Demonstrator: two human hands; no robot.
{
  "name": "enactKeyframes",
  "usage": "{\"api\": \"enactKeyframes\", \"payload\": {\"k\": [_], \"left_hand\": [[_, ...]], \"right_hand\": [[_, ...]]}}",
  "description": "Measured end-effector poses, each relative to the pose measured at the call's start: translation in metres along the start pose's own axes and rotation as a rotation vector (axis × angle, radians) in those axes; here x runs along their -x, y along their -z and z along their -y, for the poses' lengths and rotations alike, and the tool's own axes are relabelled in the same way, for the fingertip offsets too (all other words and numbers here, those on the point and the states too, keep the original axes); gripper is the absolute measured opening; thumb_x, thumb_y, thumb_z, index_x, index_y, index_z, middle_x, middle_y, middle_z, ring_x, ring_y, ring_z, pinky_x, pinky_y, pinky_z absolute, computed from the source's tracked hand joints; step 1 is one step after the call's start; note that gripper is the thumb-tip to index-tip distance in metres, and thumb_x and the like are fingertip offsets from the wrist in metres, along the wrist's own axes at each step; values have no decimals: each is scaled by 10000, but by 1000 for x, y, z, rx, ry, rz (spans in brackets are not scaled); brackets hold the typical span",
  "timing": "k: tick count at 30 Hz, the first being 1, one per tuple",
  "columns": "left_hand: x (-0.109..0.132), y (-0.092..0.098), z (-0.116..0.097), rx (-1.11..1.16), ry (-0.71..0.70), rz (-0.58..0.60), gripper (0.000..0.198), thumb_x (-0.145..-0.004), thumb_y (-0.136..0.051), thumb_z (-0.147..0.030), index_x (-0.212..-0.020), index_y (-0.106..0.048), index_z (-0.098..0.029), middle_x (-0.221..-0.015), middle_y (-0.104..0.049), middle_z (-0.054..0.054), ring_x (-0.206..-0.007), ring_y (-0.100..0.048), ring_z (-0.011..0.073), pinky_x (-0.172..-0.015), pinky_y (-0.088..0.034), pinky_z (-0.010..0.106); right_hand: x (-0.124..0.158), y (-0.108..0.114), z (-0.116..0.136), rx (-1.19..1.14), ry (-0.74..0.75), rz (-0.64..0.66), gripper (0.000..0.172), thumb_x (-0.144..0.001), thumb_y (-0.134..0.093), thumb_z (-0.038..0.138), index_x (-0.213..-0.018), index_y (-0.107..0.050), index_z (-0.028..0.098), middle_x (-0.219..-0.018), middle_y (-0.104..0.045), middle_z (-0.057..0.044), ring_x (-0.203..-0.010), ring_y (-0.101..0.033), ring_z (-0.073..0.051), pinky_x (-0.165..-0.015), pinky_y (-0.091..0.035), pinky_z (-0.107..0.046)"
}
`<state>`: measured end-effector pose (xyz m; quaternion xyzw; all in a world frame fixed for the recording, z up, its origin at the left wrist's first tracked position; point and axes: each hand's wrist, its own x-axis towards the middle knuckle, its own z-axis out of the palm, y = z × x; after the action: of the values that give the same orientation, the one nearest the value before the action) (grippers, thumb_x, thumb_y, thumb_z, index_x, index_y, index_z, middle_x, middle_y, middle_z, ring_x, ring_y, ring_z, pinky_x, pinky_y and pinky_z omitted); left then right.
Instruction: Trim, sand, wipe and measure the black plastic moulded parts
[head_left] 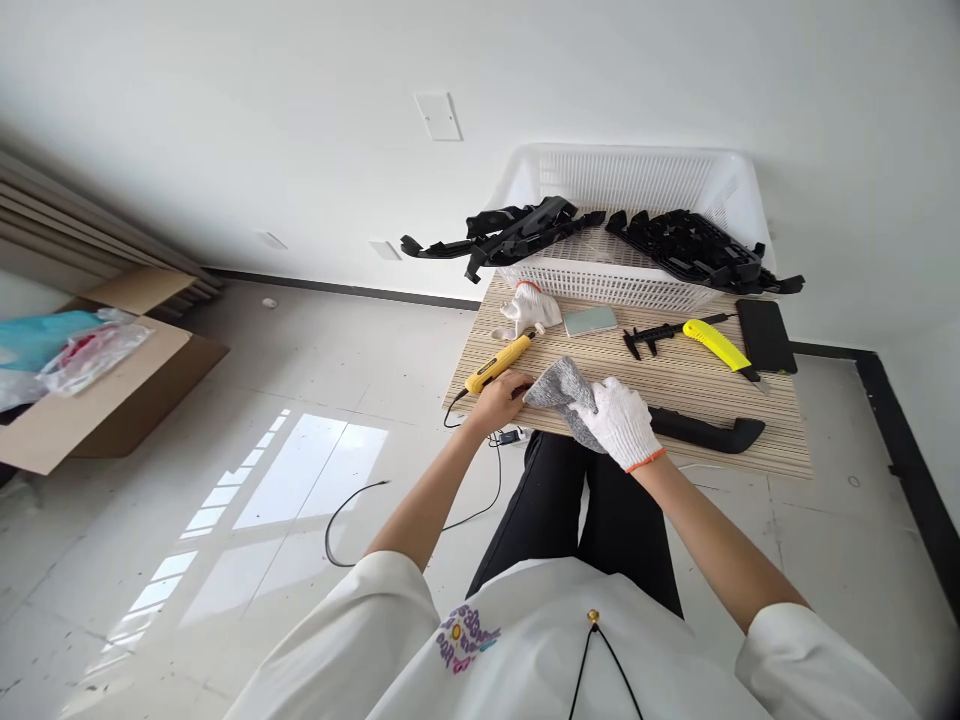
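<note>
My right hand, in a white knit glove with an orange cuff, is closed on the near end of a grey cloth at the front of the small striped table. My bare left hand is curled at the cloth's left edge, pinching it beside the tail of a yellow corded tool. A long black plastic part lies just right of my gloved hand, partly under it.
A white mesh basket with black plastic parts sits at the table's back. A spare white glove, a grey block, black calipers, a yellow utility knife and a phone lie mid-table. A cardboard box stands left.
</note>
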<state>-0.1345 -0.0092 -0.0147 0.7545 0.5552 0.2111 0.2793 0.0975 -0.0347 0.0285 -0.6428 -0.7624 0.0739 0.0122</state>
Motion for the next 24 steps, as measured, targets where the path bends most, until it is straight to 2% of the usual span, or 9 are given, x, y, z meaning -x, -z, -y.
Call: {"api": "enactKeyframes", "payload": {"k": [2,4,6,8,12,16,18,21,24], "left_hand": [[1,1,-1,30,-30,3,250,-917,-515,-301,-1059,-692,-196,-1040,-712,65,-1026,-627,241,-935,-501,359],[2,2,-2,45,-61,-4,284,-942,-512,-386,-1058,-697,-205,-1034,-717,62,-1032,-627,241,-952,-495,368],[2,2,-2,52,-80,-9,315,-946,-517,-441,-1061,-696,-210,-1047,-718,61,-1034,-630,241,-957,-496,374],[3,1,-1,52,-85,-6,332,-945,-519,-469,-1059,-696,-212,-1067,-717,60,-1042,-632,243,-957,-500,378],[2,1,1,27,-103,-2,340,-945,-524,-485,-1047,-703,-215,-1064,-718,61,-1058,-631,249,-959,-502,387],[2,0,2,41,-98,-7,336,-943,-531,-476,-1052,-703,-208,-1061,-719,63,-1048,-639,243,-968,-501,383],[2,0,1,33,-103,2,335,-940,-537,-478,-1052,-705,-210,-1064,-720,62,-1057,-636,243,-969,-501,385],[2,0,1,19,-109,0,328,-937,-545,-471,-1052,-708,-210,-1066,-720,64,-1066,-634,247,-964,-503,389],[2,0,2,34,-102,-7,316,-938,-550,-456,-1048,-707,-205,-1062,-718,65,-1046,-642,242,-961,-507,383]], "right_hand": [[4,3,-10,-30,41,38,412,-930,-539,556,-1008,-700,185,-1003,-646,-116,-817,-660,-255,-685,-444,-349],[9,4,-22,-76,77,34,356,-933,-576,486,-1074,-696,182,-1164,-639,-124,-922,-663,-260,-758,-471,-355],[15,4,-37,-128,85,12,350,-926,-603,445,-1141,-692,183,-1327,-589,-120,-1023,-651,-260,-843,-481,-354],[20,4,-53,-162,93,9,361,-928,-605,417,-1188,-686,180,-1392,-562,-108,-1066,-644,-259,-883,-486,-356],[28,8,-82,-85,194,-9,333,-935,-591,358,-1175,-697,153,-1363,-603,-108,-1110,-626,-272,-937,-475,-400],[37,15,-112,143,327,-137,320,-927,-599,371,-1097,-724,131,-1241,-679,-141,-1218,-549,-334,-1104,-309,-525],[44,16,-125,207,344,-150,374,-929,-591,337,-1213,-680,110,-1181,-701,-147,-1149,-587,-318,-1083,-334,-500],[51,15,-141,254,353,-132,479,-936,-562,288,-1382,-569,113,-1142,-712,-129,-995,-636,-278,-967,-431,-420],[56,18,-158,291,345,-143,460,-945,-525,262,-1372,-578,100,-1087,-722,-127,-1000,-632,-281,-914,-459,-386]]}}
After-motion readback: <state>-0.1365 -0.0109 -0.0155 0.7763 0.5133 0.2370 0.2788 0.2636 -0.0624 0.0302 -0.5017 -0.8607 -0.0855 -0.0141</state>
